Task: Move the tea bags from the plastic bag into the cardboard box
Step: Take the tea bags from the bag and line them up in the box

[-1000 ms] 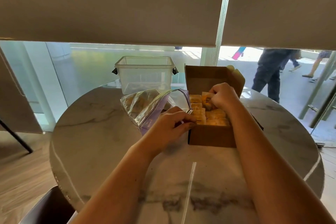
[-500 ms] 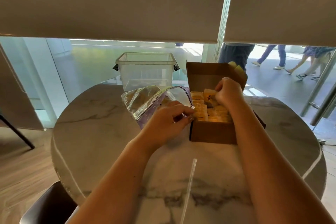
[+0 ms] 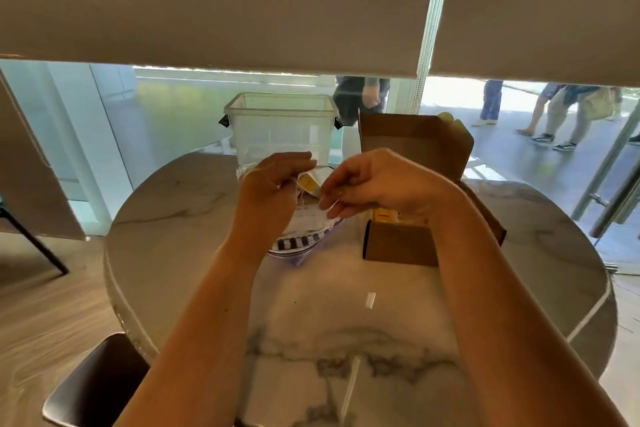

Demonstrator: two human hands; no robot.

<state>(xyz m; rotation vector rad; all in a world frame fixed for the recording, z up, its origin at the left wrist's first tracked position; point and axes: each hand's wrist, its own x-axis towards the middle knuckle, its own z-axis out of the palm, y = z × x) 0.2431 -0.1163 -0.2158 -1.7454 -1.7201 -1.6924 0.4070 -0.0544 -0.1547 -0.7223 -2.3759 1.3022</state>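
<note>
Marble table [image 3: 363, 322], hands [image 3: 273, 191] holding plastic bag [image 3: 304, 229]

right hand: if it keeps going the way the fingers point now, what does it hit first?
The right hand points left, toward the plastic bag it is already touching at the mouth. Straight on, it would probably meet the yellow tea bag there, then the left hand. Depth is unclear.

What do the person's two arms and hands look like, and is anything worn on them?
Both forearms are bare as far as the picture shows: no sleeves, watch or bracelet. The left hand seems to have a small ring on one finger, though it is too small to be sure. The right hand shows no ring or glove.
</note>
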